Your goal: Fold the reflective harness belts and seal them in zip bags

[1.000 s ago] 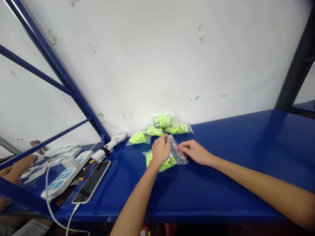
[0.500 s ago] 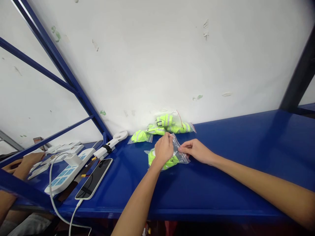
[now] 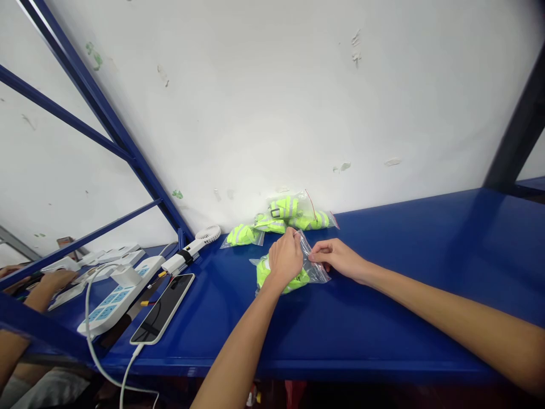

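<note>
A clear zip bag (image 3: 317,262) lies on the blue table, with a bundled neon-yellow reflective strap (image 3: 298,280) inside it. My left hand (image 3: 286,254) is closed on the bag's upper edge and covers part of the bundle. With thumb and fingers pinched, my right hand (image 3: 336,258) grips the bag's right side near its mouth. Just behind my hands, several similar bagged yellow bundles (image 3: 285,207) are heaped against the wall, one showing a black buckle.
To the left are a phone (image 3: 164,309) on a white cable, a power strip (image 3: 121,298) and a small white fan (image 3: 208,233). Beyond the blue frame post (image 3: 128,147), another person's hand (image 3: 57,279) is among white boxes. A white wall stands behind.
My right fingers have shifted very slightly along the bag's edge; my left hand keeps its hold. At far left, the other person's hands have moved.
</note>
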`<state>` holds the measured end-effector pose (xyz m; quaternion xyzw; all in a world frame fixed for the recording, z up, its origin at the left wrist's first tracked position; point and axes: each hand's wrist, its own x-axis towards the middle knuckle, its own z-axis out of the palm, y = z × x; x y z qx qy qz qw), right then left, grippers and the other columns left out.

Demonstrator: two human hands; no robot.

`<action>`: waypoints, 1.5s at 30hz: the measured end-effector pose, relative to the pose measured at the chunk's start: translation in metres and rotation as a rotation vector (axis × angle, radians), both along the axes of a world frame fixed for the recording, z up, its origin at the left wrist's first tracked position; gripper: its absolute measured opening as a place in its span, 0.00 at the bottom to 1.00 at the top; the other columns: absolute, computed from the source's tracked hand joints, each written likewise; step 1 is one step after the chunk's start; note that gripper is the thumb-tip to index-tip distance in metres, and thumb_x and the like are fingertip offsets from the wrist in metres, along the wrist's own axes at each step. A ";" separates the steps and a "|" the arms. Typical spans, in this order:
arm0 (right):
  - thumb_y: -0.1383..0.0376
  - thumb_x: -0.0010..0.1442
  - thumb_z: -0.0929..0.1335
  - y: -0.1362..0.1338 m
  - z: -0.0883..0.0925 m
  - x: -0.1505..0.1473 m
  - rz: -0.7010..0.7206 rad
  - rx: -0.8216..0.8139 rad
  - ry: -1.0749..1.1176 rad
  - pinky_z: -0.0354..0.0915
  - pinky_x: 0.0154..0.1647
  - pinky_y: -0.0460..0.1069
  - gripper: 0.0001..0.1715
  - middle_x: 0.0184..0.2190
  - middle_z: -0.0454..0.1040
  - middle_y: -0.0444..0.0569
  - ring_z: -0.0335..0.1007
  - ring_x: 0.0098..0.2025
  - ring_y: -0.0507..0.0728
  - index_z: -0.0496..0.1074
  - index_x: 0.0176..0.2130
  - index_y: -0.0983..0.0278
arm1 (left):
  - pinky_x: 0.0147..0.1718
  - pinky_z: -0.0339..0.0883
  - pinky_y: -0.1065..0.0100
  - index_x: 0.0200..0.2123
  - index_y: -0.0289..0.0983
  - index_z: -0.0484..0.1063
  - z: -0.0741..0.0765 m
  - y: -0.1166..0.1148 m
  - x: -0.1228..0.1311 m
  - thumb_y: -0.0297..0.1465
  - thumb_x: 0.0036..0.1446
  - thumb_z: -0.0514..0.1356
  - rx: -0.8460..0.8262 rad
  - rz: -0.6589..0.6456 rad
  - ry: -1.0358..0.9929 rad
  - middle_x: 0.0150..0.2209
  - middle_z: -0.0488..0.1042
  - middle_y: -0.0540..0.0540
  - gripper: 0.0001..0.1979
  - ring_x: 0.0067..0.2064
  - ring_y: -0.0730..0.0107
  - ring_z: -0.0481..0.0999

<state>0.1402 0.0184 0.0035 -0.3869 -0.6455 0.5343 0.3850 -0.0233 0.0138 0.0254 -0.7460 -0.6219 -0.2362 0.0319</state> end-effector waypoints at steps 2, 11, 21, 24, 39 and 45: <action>0.58 0.50 0.73 0.000 0.000 -0.001 -0.011 -0.016 0.008 0.59 0.22 0.44 0.13 0.23 0.73 0.44 0.62 0.22 0.48 0.76 0.29 0.66 | 0.34 0.60 0.65 0.44 0.41 0.63 0.000 0.000 0.001 0.40 0.68 0.37 -0.003 0.004 0.001 0.38 0.77 0.44 0.19 0.39 0.58 0.76; 0.58 0.51 0.71 -0.004 0.002 -0.005 -0.097 -0.013 -0.007 0.59 0.19 0.44 0.13 0.21 0.71 0.44 0.63 0.20 0.49 0.76 0.29 0.67 | 0.34 0.60 0.64 0.44 0.41 0.63 0.001 0.000 0.002 0.39 0.68 0.37 -0.006 0.015 0.005 0.38 0.77 0.43 0.18 0.39 0.57 0.76; 0.61 0.51 0.70 -0.003 -0.001 -0.006 -0.087 0.010 0.023 0.59 0.19 0.43 0.10 0.20 0.69 0.42 0.62 0.19 0.48 0.72 0.26 0.66 | 0.36 0.61 0.64 0.44 0.40 0.63 0.001 -0.002 0.005 0.39 0.68 0.37 -0.002 0.010 0.018 0.39 0.77 0.43 0.18 0.39 0.57 0.76; 0.59 0.51 0.70 -0.003 -0.001 -0.006 -0.103 0.016 0.020 0.60 0.19 0.44 0.11 0.20 0.70 0.42 0.63 0.19 0.49 0.73 0.29 0.66 | 0.37 0.61 0.63 0.44 0.39 0.63 0.002 -0.004 0.007 0.38 0.68 0.37 0.005 0.004 0.031 0.39 0.77 0.43 0.18 0.39 0.57 0.76; 0.59 0.52 0.71 -0.001 -0.003 -0.005 -0.141 0.018 0.017 0.63 0.20 0.44 0.13 0.20 0.72 0.44 0.64 0.19 0.49 0.76 0.29 0.67 | 0.36 0.60 0.63 0.43 0.40 0.62 0.001 -0.005 0.008 0.37 0.69 0.37 0.019 -0.008 0.061 0.39 0.77 0.44 0.17 0.38 0.57 0.76; 0.60 0.53 0.70 -0.003 -0.003 -0.006 -0.108 0.055 0.064 0.60 0.20 0.44 0.12 0.19 0.69 0.42 0.62 0.19 0.49 0.74 0.26 0.66 | 0.35 0.59 0.64 0.41 0.40 0.61 0.003 -0.006 0.010 0.37 0.69 0.38 0.036 -0.006 0.089 0.38 0.77 0.45 0.15 0.38 0.58 0.77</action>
